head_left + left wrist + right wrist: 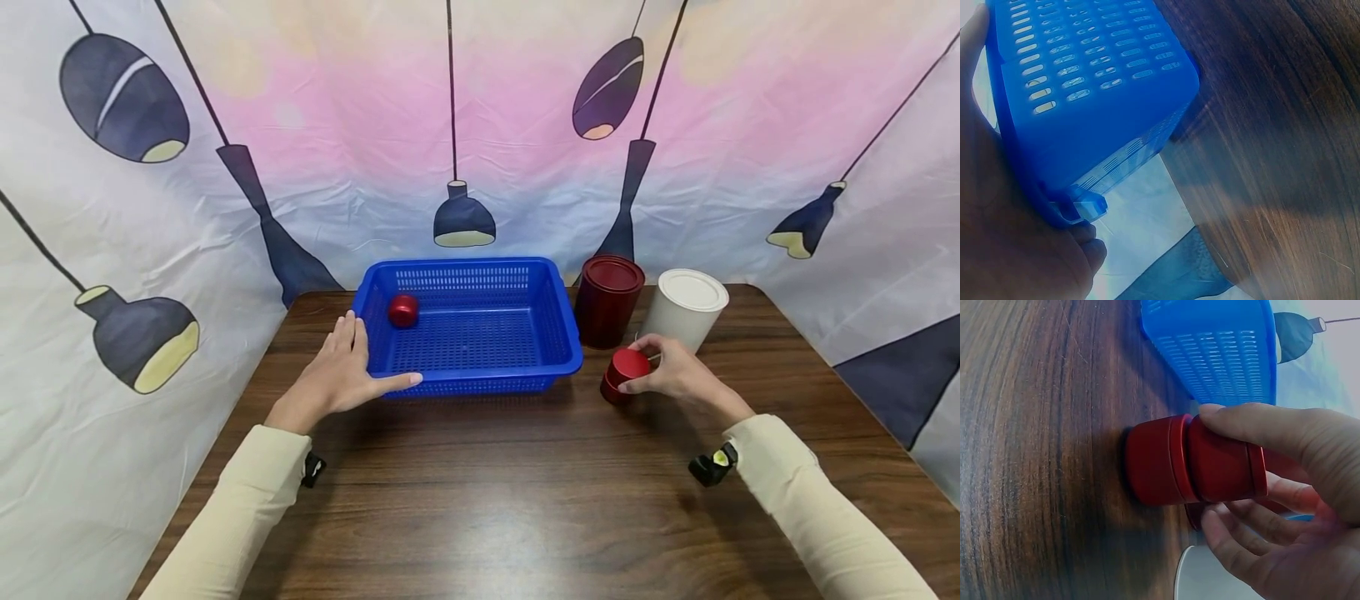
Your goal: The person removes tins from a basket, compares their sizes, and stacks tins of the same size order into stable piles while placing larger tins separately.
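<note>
At the left front corner of a blue plastic basket, my left hand rests on the rim, its fingers straight and the thumb along the front edge. One small round red tin lies inside the basket at the left. To the basket's right, two more small red tins are stacked on the table. My right hand grips the upper red tin between thumb and fingers. Beneath it, the lower red tin stands upright on the wood, touching or nearly touching the upper one.
A large dark red can stands right of the basket, with a large white can beside it, just behind my right hand. Under everything is a brown wooden table. A cloth backdrop printed with lamps hangs behind.
</note>
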The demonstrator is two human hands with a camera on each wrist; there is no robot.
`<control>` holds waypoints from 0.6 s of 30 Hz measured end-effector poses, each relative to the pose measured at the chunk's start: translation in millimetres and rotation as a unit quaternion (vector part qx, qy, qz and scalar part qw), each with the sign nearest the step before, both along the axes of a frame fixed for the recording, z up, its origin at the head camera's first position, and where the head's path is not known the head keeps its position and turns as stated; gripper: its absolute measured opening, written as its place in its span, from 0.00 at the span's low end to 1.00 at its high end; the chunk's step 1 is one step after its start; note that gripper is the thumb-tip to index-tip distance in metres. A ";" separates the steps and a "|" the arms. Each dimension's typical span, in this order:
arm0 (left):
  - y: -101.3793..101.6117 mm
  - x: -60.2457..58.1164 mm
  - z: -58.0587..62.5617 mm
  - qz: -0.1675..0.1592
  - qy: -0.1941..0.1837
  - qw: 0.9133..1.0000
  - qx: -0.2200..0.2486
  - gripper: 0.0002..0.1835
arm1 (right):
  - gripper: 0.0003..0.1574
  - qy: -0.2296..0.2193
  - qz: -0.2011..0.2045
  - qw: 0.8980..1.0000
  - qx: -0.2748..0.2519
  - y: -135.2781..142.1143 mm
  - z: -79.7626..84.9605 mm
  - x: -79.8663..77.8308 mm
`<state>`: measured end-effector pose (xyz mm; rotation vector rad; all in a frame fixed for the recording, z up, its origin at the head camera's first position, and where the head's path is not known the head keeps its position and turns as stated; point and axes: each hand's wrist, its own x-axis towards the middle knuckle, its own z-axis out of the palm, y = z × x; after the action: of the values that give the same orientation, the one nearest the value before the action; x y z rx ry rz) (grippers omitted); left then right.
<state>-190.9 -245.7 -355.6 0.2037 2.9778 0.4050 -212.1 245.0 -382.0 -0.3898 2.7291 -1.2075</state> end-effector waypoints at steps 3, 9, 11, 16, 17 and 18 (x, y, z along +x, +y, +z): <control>-0.7 0.3 -0.2 0.000 0.000 1.000 0.000 0.76 | 0.43 -0.001 0.002 1.000 0.007 1.0 2.5 0.7; -1.3 1.0 0.1 -0.001 -0.001 1.000 -0.001 0.76 | 0.46 0.015 0.001 1.000 0.007 1.0 22.7 5.1; -0.8 1.1 0.2 -0.001 -0.001 1.000 -0.002 0.77 | 0.45 0.026 -0.001 1.000 0.006 -0.4 31.7 8.2; -0.2 0.7 0.0 -0.003 0.001 1.000 -0.003 0.77 | 0.38 0.070 0.017 0.997 0.005 -13.3 53.8 13.9; -0.3 0.7 0.0 -0.004 0.002 1.000 -0.003 0.77 | 0.37 0.079 0.024 0.997 0.004 -18.5 58.4 14.4; -0.4 0.6 -0.1 -0.004 0.002 1.000 -0.003 0.77 | 0.36 0.089 0.033 0.995 0.004 -24.6 63.0 14.7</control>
<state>-190.3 -246.1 -355.7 0.2145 2.9806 0.3953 -197.3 220.4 -319.0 -0.6094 2.8426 -1.1998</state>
